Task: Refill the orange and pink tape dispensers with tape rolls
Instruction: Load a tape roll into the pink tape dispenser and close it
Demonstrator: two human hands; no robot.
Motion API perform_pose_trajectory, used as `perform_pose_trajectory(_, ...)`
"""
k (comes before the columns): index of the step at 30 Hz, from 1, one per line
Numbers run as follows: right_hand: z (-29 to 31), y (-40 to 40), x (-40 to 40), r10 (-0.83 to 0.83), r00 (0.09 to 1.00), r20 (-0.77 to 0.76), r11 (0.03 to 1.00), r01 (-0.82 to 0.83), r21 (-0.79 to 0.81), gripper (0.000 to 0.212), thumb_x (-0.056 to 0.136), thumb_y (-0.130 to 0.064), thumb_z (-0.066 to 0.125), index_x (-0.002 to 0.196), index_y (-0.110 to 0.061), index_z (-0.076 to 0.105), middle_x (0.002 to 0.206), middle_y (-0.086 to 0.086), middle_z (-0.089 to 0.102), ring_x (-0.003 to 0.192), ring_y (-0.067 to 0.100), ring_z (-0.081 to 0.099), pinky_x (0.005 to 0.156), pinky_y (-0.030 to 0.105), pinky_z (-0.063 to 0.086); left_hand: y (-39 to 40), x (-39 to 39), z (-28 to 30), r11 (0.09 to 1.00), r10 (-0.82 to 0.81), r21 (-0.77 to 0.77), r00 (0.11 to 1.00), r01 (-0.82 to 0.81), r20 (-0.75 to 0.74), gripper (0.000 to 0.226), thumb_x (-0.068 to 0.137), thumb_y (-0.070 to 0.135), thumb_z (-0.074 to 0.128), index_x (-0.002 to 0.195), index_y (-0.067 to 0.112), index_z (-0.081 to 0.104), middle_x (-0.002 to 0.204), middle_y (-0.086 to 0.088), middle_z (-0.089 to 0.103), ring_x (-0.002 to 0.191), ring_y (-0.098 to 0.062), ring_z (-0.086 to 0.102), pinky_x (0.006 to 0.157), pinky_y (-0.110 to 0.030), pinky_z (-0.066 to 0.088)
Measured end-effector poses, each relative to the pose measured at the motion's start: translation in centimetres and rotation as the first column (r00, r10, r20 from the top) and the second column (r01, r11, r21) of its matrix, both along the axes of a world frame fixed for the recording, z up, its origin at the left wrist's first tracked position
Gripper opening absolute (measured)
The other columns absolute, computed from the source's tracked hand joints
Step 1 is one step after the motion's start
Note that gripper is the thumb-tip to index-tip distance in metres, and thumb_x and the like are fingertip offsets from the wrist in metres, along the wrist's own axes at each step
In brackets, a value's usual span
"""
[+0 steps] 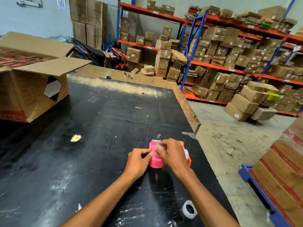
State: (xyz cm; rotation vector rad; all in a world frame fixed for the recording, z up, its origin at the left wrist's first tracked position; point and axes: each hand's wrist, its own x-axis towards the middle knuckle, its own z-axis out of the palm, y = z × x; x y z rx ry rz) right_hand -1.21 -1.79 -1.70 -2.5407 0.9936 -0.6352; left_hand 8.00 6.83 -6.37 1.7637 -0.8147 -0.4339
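Note:
The pink tape dispenser [155, 161] stands on the black table [101, 122], near its right edge. My left hand [139, 159] grips the dispenser's left side. My right hand [172, 153] lies over its top and pinches a strip of clear tape [158, 145] near the metal cutter. The orange tape dispenser [188, 159] sits just right of the pink one, mostly hidden behind my right hand, with a clear roll showing in it. A used white tape core [189, 209] lies on the table near my right forearm.
A large open cardboard box [32, 89] stands at the table's back left. The table's right edge [188, 108] drops to a concrete floor. Stacked red-and-brown cartons on a blue pallet [282, 169] are at the right. Shelving full of boxes fills the background.

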Motion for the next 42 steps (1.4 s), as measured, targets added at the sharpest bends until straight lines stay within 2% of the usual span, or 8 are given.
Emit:
perform_pose_trajectory(4, -0.2, -0.4, 0.2, 0.04, 0.997, -0.064, 0.999, -0.039, 0.021, 0.034, 0.088, -0.024, 0.054, 0.06, -0.005, 0.06, 0.067, 0.013, 0.057, 0.067, 0.027, 0.054, 0.057, 0.035, 0.037, 0.0, 0.1, -0.1, 1.0, -0.009, 0.002, 1.0, 0.009, 0.012, 0.026, 0.088, 0.02, 0.06, 0.112, 0.015, 0.069, 0.117, -0.002, 0.07, 0.101, 0.004, 0.055, 0.084, -0.014, 0.039)
perform_pose_trajectory(9, -1.7, -1.1, -0.4, 0.089, 0.993, 0.078, 0.988, -0.098, 0.116, 0.029, 0.088, -0.027, 0.06, 0.068, -0.008, 0.07, 0.074, 0.01, 0.064, 0.07, 0.017, 0.052, 0.062, 0.029, 0.037, -0.2, 0.3, -0.5, 1.0, 0.009, -0.014, 1.0, -0.008, 0.008, 0.027, 0.087, 0.019, 0.061, 0.112, 0.014, 0.068, 0.118, -0.002, 0.07, 0.109, -0.003, 0.059, 0.085, -0.014, 0.039)
perform_pose_trajectory(14, -2.0, -1.6, -0.4, 0.127, 0.987, 0.099, 0.983, -0.138, 0.122, 0.032, 0.088, -0.025, 0.06, 0.066, -0.004, 0.066, 0.07, 0.018, 0.061, 0.065, 0.017, 0.051, 0.064, 0.044, 0.041, -0.4, 0.4, -0.6, 1.0, 0.014, -0.025, 1.0, -0.014, -0.021, 0.028, 0.087, 0.021, 0.062, 0.113, 0.013, 0.068, 0.119, -0.004, 0.069, 0.115, -0.011, 0.06, 0.093, -0.017, 0.042)
perform_pose_trajectory(21, -1.2, -1.2, -1.3, 0.174, 0.977, -0.12, 0.98, -0.184, -0.08, 0.021, 0.089, -0.031, 0.059, 0.085, -0.018, 0.074, 0.092, 0.003, 0.06, 0.087, 0.017, 0.051, 0.053, 0.021, 0.022, 0.0, 0.5, -0.4, 1.0, -0.028, 0.0, 1.0, 0.028, 0.005, 0.028, 0.087, 0.021, 0.062, 0.113, 0.011, 0.068, 0.119, -0.005, 0.07, 0.101, 0.003, 0.054, 0.078, -0.005, 0.035)
perform_pose_trajectory(24, -1.3, -2.2, -1.1, 0.167, 0.984, 0.059, 0.983, -0.171, 0.071, 0.014, 0.078, -0.022, 0.072, 0.09, -0.015, 0.072, 0.084, 0.002, 0.06, 0.076, 0.013, 0.052, 0.057, 0.012, 0.033, 0.0, 0.6, -0.6, 0.999, -0.032, 0.015, 0.999, 0.032, 0.0, 0.03, 0.087, 0.023, 0.062, 0.114, 0.013, 0.068, 0.119, -0.004, 0.07, 0.101, 0.003, 0.054, 0.079, -0.006, 0.036)
perform_pose_trajectory(26, -1.1, -3.0, -0.8, 0.177, 0.979, 0.104, 0.962, -0.194, 0.194, 0.034, 0.072, -0.017, 0.078, 0.105, -0.013, 0.067, 0.081, 0.0, 0.056, 0.069, 0.009, 0.049, 0.064, 0.015, 0.037, 0.0, 0.6, -0.6, 0.999, -0.026, 0.018, 1.0, 0.026, 0.0, 0.031, 0.086, 0.024, 0.064, 0.114, 0.013, 0.069, 0.118, -0.005, 0.07, 0.101, 0.002, 0.056, 0.071, -0.001, 0.038)
perform_pose_trajectory(31, 0.7, -5.3, 0.3, 0.313, 0.94, -0.139, 0.923, -0.266, 0.279, 0.044, 0.073, -0.027, 0.079, 0.114, -0.017, 0.067, 0.074, -0.005, 0.054, 0.064, 0.005, 0.045, 0.06, 0.021, 0.036, -0.2, 0.9, -0.6, 0.999, -0.027, 0.027, 1.0, 0.027, -0.005, 0.03, 0.084, 0.022, 0.066, 0.112, 0.012, 0.07, 0.116, -0.004, 0.071, 0.101, 0.002, 0.057, 0.067, 0.011, 0.035)
perform_pose_trajectory(42, 1.1, -8.9, 2.7, 0.544, 0.804, -0.239, 0.79, -0.395, 0.47, 0.023, 0.07, -0.029, 0.081, 0.086, -0.014, 0.074, 0.066, -0.002, 0.05, 0.064, 0.012, 0.044, 0.065, 0.032, 0.038, -0.3, 1.4, -1.2, 0.998, -0.057, 0.032, 0.997, 0.058, -0.052, 0.03, 0.082, 0.028, 0.067, 0.111, 0.021, 0.071, 0.114, 0.006, 0.072, 0.104, 0.007, 0.061, 0.085, -0.003, 0.044)
